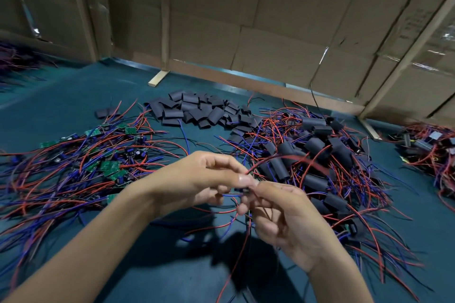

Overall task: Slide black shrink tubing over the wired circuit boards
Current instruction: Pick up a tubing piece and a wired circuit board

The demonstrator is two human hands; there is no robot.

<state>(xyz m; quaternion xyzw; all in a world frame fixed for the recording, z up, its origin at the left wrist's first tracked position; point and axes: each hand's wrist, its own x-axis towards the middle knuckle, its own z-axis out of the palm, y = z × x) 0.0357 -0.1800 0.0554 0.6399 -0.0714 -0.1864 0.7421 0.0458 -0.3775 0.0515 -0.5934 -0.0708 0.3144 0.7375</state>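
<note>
Head view: cardboard wall [270, 19] print blurred, unreadable.

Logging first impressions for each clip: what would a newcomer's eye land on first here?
Probably the two bare hands meeting at the centre, the left hand and right hand pinching a small dark wired piece between their fingertips. Next, the heap of flat black shrink tubing pieces on the teal table behind them. Tangles of red and blue wires flank them: bare green circuit boards on the left, black-sleeved boards on the right.
</note>
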